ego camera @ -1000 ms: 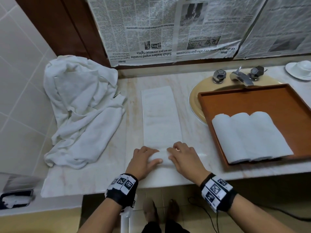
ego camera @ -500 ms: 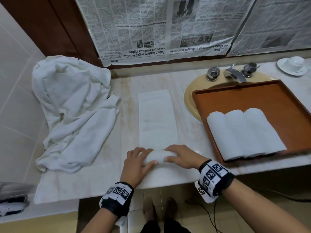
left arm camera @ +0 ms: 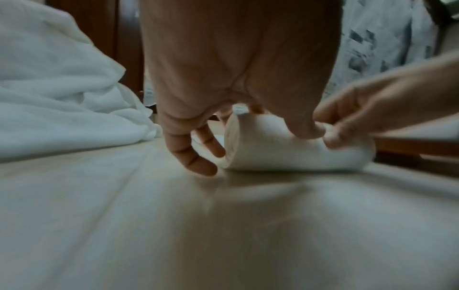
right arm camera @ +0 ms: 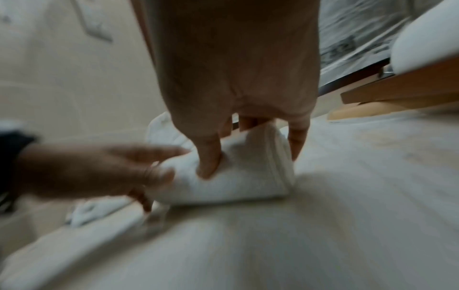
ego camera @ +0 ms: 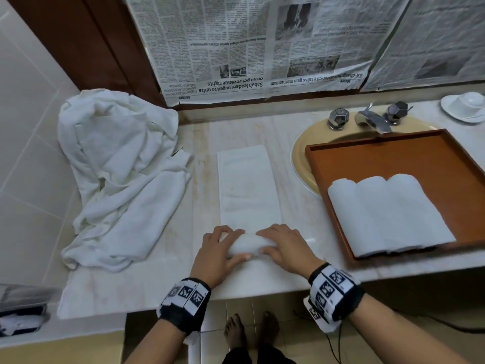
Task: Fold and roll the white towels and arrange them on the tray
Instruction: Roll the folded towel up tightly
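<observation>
A white towel (ego camera: 248,185) lies folded into a long strip on the marble counter, and its near end is wound into a roll (ego camera: 248,246). My left hand (ego camera: 232,244) grips the roll's left end, thumb on the near side and fingers over the top. My right hand (ego camera: 263,241) grips the right end the same way. The left wrist view shows the roll's spiral end (left arm camera: 231,141), and the right wrist view shows my thumb pressed into the roll (right arm camera: 236,176). An orange-brown tray (ego camera: 393,156) at the right holds three rolled towels (ego camera: 388,214) side by side.
A heap of loose white towels (ego camera: 118,174) fills the counter's left side against the tiled wall. The tray sits over a yellow sink (ego camera: 301,158) with a chrome tap (ego camera: 372,122). A white cup and saucer (ego camera: 464,106) stand at the far right. Newspaper covers the wall behind.
Both hands have rolled the towel's near end away from me. The roll has grown thicker and the flat strip beyond it is shorter.
</observation>
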